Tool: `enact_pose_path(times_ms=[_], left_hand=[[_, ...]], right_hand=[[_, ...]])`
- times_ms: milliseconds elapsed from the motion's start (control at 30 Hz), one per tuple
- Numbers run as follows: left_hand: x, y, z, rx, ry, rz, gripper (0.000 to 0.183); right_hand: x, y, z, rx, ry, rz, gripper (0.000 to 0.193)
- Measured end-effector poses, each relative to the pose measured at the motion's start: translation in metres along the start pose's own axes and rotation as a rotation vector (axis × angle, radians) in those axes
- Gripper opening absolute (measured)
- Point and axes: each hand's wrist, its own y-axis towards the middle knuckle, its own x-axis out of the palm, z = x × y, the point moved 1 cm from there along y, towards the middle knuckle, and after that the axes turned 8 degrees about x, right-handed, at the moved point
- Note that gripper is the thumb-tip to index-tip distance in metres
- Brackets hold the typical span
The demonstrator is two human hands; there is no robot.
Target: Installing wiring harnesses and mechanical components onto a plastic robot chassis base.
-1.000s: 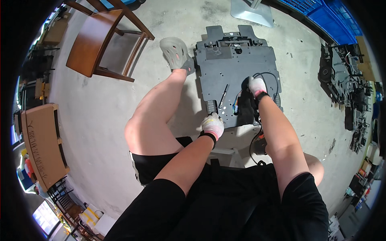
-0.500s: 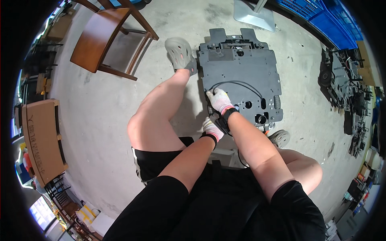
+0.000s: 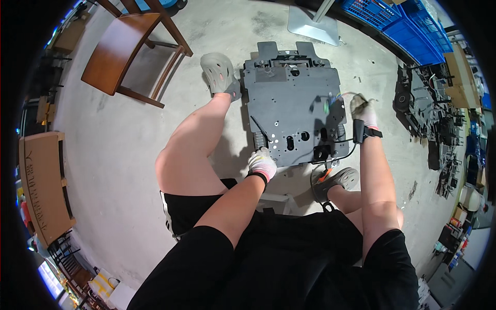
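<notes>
A flat dark grey machine base (image 3: 294,98), a metal plate with holes and a treaded wheel (image 3: 260,140) at its left edge, lies on the floor before me. My right hand (image 3: 363,109), in a white and grey glove, is raised off the plate's right side. Its fingers are closed on a cable with thin coloured wires (image 3: 337,97) reaching over the plate. My left hand (image 3: 262,164), also gloved, is at the near left corner below the wheel, fingers curled; what they grip is hidden. A thin black strip (image 3: 260,128) lies just beyond it.
A black cable (image 3: 351,154) curves from the near right corner, by an orange piece (image 3: 325,175) and my right shoe (image 3: 338,183). A wooden chair (image 3: 121,51) stands far left, a metal stand base (image 3: 313,26) beyond the plate. Blue crates (image 3: 408,31) and dark parts (image 3: 431,111) line the right.
My right hand has moved right, off the plate's left edge, with the cable and coloured wires. The left hand has shifted slightly left and nearer. The black cable loop no longer lies across the plate.
</notes>
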Motion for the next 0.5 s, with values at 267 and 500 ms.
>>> enact_pose_path(times_ms=[267, 500], left_hand=[[-0.008, -0.002, 0.003, 0.019, -0.010, 0.004, 0.042], [0.077, -0.011, -0.035, -0.085, -0.289, 0.347, 0.063]], right_hand=[[0.056, -0.092, 0.117, -0.149, -1.364, -0.319, 0.045], [0.151, -0.172, 0.304, -0.302, -1.810, -0.402, 0.074]])
